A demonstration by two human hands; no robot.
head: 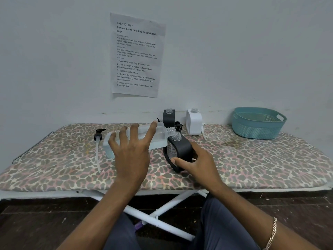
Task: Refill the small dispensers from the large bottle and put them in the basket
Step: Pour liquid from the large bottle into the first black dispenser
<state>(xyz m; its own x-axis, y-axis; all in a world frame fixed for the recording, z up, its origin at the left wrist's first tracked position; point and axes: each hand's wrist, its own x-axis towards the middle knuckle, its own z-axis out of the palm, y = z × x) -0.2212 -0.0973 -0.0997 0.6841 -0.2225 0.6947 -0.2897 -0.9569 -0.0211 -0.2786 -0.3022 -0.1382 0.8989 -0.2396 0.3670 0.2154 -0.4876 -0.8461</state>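
Observation:
My left hand (132,150) grips the large clear bottle (158,137), tipped on its side with its threaded neck over the open mouth of a black small dispenser (180,148). My right hand (196,162) holds that black dispenser, which leans a little, on the board. Two more uncapped dispensers stand by the wall: a black one (168,117) and a white one (194,121). The teal basket (256,123) sits at the right with nothing visible inside.
A black pump head with a long white tube (98,141) lies at the left of the leopard-print ironing board (252,163). Another black pump (178,125) lies between the back dispensers. A printed sheet (137,55) hangs on the wall.

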